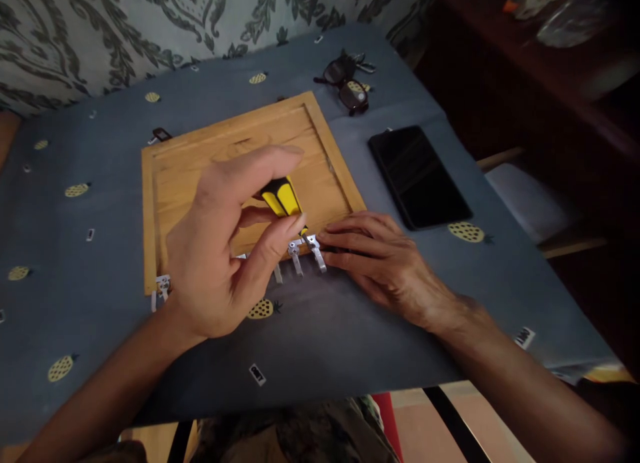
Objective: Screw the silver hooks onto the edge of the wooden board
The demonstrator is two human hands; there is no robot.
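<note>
My left hand (pixel 225 239) is closed round the yellow and black handle of a screwdriver (pixel 283 197), which points down at a small metal hinge (pixel 306 249) on the near edge of a wooden framed panel (pixel 173 176). My right hand (pixel 377 259) lies on the blue cloth beside the panel's near right corner, its fingers together and their tips pressing on that hinge. A second metal hinge (pixel 163 288) shows at the panel's near left corner.
The panel lies on a table under a blue cloth (pixel 100 263) with pineapple prints. A black phone (pixel 419 175) lies to the right and dark glasses (pixel 347 83) at the back. A patterned curtain hangs behind; a dark cabinet stands at right.
</note>
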